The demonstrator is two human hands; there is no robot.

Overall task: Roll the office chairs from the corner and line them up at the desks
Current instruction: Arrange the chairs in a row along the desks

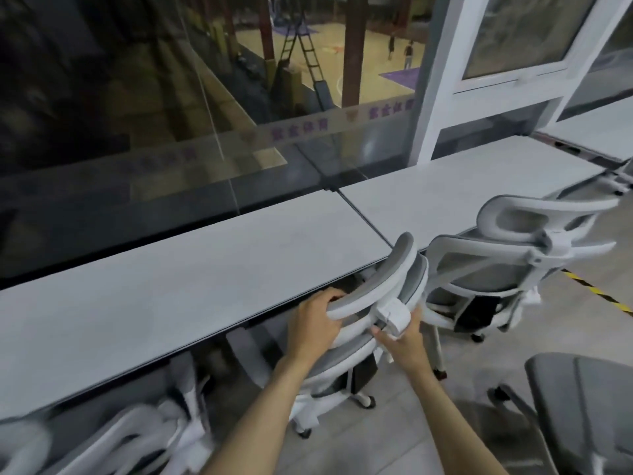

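Note:
A white-framed office chair with grey mesh point(390, 279) stands against the front edge of the long grey desk point(191, 269), its seat under the top. My left hand point(317, 323) grips the left end of its headrest. My right hand point(404, 334) holds the white headrest bracket from below. A second chair point(507, 248) of the same kind stands at the adjoining desk to the right. A third chair point(144, 437) is tucked in at the lower left, blurred.
Another grey chair seat point(582, 406) sits loose at the lower right on the floor. A glass wall point(171, 132) runs behind the desks, with a white window frame point(442, 97) at the right. Yellow-black floor tape point(596, 289) lies beyond the second chair.

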